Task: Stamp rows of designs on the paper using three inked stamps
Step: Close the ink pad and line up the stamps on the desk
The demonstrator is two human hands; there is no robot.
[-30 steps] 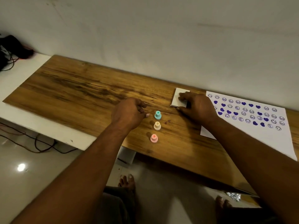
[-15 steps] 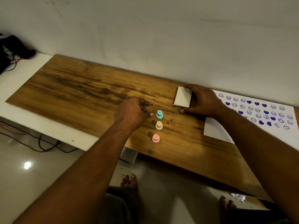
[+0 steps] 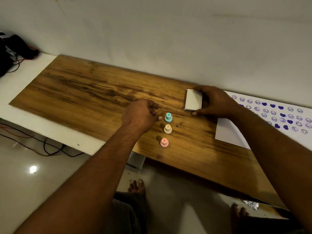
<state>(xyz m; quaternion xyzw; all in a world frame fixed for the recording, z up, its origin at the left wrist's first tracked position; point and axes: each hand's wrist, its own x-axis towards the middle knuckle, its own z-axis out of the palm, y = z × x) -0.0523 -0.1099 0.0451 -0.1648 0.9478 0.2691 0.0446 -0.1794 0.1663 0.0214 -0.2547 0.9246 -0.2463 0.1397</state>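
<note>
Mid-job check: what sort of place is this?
Likely a room in a home, with a makeshift desk: a wooden board laid over a white table against a bare wall, loose cables on a glossy floor, and bare feet underneath.

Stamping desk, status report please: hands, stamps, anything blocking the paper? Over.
Left hand curled beside teal stamp, holding nothing. Right hand grips white box. Cream stamp and pink stamp upright too, off the paper. Right forearm over paper.

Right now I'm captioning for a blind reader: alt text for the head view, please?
A person's right hand grips a white box on a wooden table, the curled left hand beside a teal stamp, cream stamp and pink stamp; paper stamped with purple smileys and hearts lies at right.
</note>
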